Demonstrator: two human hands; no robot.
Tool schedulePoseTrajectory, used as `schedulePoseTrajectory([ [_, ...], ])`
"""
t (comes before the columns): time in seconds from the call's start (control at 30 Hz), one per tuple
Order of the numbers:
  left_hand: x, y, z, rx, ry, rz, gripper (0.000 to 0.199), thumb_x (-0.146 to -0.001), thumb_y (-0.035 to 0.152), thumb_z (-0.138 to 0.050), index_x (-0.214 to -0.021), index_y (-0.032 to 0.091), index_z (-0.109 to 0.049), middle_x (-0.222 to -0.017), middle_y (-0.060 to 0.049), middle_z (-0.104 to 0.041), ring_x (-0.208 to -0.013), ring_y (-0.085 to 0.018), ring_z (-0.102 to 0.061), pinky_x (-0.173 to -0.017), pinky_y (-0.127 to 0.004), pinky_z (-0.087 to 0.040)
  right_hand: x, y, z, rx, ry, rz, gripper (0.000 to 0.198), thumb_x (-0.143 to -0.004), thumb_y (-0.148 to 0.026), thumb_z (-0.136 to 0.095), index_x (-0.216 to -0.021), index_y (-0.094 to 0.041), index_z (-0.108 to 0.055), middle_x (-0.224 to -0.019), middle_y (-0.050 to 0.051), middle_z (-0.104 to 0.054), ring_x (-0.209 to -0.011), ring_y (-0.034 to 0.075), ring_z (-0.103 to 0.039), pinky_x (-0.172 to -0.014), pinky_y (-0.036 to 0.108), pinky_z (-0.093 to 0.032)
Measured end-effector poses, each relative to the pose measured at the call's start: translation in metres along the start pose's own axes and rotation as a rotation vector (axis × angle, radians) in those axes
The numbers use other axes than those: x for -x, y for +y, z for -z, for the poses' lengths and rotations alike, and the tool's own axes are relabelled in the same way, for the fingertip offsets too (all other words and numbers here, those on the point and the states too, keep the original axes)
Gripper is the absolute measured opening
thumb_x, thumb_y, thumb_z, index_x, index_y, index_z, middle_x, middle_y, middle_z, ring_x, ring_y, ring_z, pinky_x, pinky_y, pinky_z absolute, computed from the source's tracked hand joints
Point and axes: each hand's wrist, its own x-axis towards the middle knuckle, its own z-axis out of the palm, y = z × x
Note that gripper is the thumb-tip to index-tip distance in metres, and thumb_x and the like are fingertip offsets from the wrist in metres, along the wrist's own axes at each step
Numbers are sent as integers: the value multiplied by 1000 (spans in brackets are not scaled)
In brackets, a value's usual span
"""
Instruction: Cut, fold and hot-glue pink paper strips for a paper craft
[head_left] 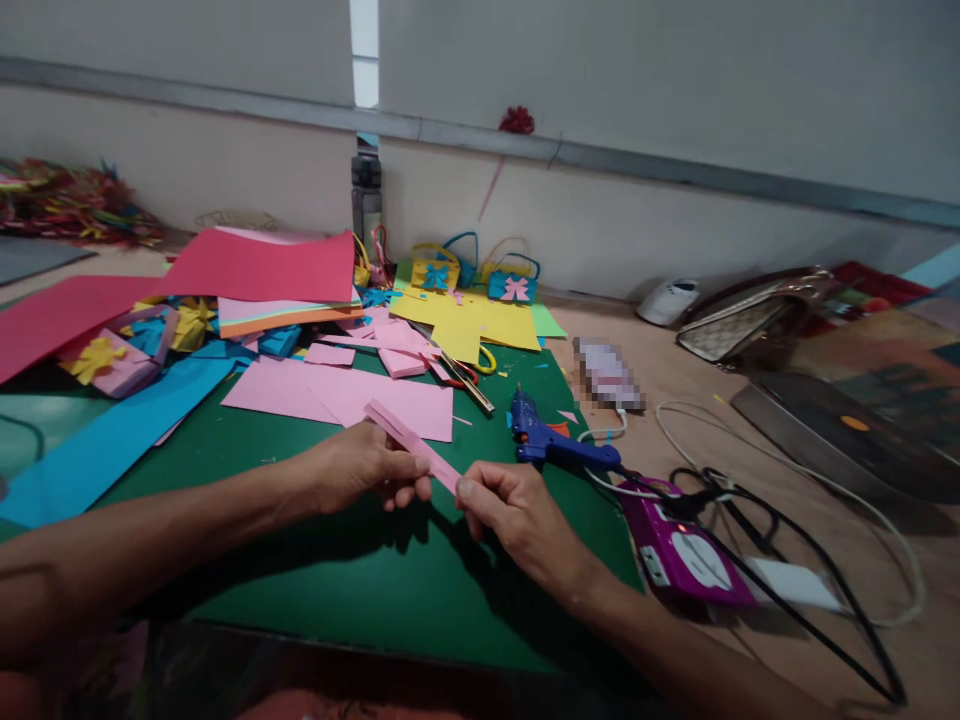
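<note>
A narrow folded strip of pink paper (409, 436) is stretched between my two hands above the green board. My left hand (367, 465) grips it near the middle, thumb on top and fingers curled beneath. The strip's lower right end is pinched between thumb and fingers of my right hand (506, 505). Just beyond lie larger pink paper sheets (285, 395). To the right of my hands, a blue glue gun (551, 440) rests on the board's edge. A craft knife (469, 382) and scissors (486, 360) lie behind the strip, partly among paper.
A purple power strip (682, 550) with looping cables sits at the right. Yellow sheets (480, 318) and small paper bags (514, 287) with bows stand at the back. Blue paper (112, 440) and red sheets (262, 265) cover the left. A grey bottle (367, 200) stands by the wall.
</note>
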Motion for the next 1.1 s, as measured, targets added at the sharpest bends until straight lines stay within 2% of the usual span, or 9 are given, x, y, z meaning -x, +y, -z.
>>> schedulePoseTrajectory([
  [0.17,-1,3,5,21,-16,-35,20,-65,29,-66,-66,9,-66,-58,-5,-61,-47,-9,-50,-44,-20,-38,-1,2,2,8,32,10,30,-79,-31,-48,-52,-19,-53,-46,-3,-52,-44,9,-40,-45,23,-29],
  [0.3,0,1,3,6,-52,-45,25,-68,33,-64,-73,8,-69,-64,-9,-64,-52,-12,-55,-46,-22,-40,-1,2,1,-6,30,5,28,-78,-31,-48,-53,-19,-52,-45,-3,-50,-43,8,-39,-44,23,-29],
  [0.47,-1,-5,-5,-28,33,-86,30,-73,39,-67,-61,12,-63,-57,-3,-60,-47,-8,-48,-46,-19,-36,0,-1,0,10,15,20,31,-78,-32,-48,-51,-19,-50,-45,-3,-50,-44,8,-38,-45,23,-28],
  [0.77,-1,-2,0,0,-15,-14,28,-65,37,-72,-68,9,-67,-68,-8,-66,-52,-11,-55,-52,-24,-45,1,-2,2,37,5,24,30,-78,-30,-47,-50,-19,-51,-46,-4,-49,-43,8,-36,-44,23,-26],
  [0.93,-2,-3,1,-25,48,-24,23,-63,32,-70,-67,10,-66,-64,-6,-64,-49,-10,-54,-47,-22,-43,2,-1,1,63,22,41,33,-81,-31,-47,-51,-19,-49,-46,-4,-47,-44,8,-37,-44,23,-27],
  [1.1,-2,0,3,-93,103,-23,26,-61,36,-66,-65,11,-61,-61,-6,-62,-47,-10,-52,-47,-23,-42,4,-1,1,141,71,86,34,-83,-32,-46,-51,-19,-47,-48,-4,-46,-47,9,-39,-47,24,-28],
])
